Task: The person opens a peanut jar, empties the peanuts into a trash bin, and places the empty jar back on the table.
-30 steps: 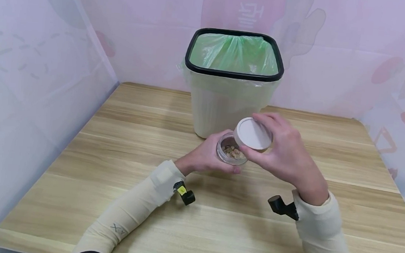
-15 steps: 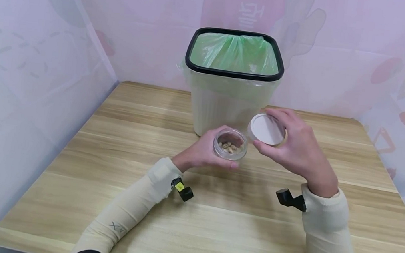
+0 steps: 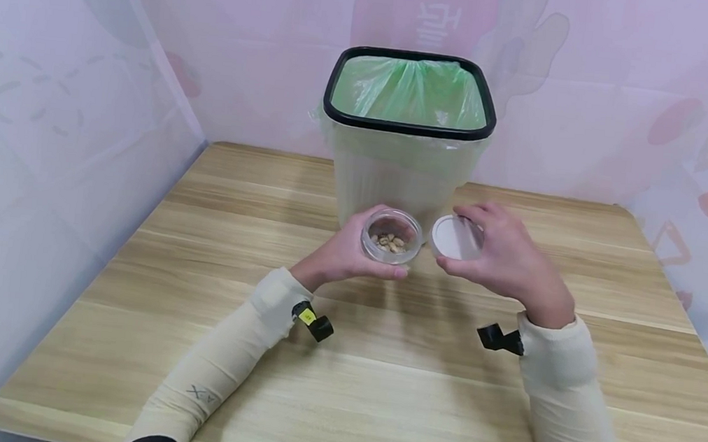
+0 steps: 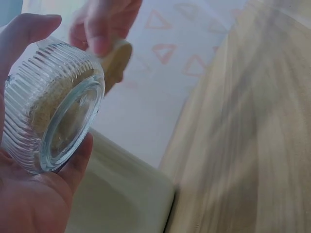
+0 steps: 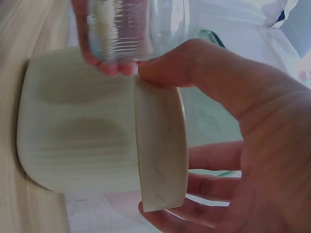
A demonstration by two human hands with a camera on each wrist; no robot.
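Nearly upright jar (image 3: pixel 392 237), facing upward, left grip (image 3: pixel 343 253) round it, right grip (image 3: pixel 510 264) pinching lid (image 3: pixel 456 238)

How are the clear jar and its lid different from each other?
The clear jar is see-through with ribbed sides, while the lid is pale and opaque.
The jar is deep and has small pale pieces in it; the lid is a shallow disc.
The jar is in the left hand, the lid in the right hand.
Both are round and held above the table.
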